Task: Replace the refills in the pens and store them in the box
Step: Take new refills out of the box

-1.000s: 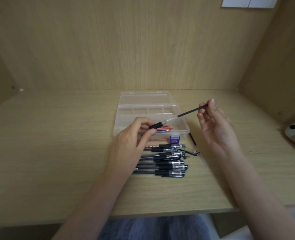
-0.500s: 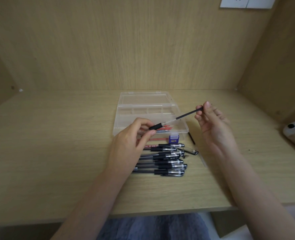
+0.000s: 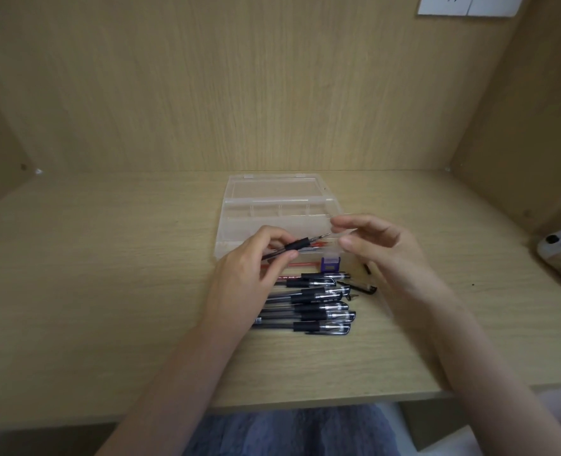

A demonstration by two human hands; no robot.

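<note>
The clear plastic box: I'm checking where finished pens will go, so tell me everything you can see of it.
The clear plastic box lies open on the wooden desk, its lid flat behind it. It is translucent, with thin dividers forming compartments. Red refills lie in its front section. Both hands hover over its front edge.

No lettering is reading clearly anywhere: small print is showing on the clear-barrelled black-grip pens lying near the front edge of the light wooden desk, but it is staying too blurred.
</note>
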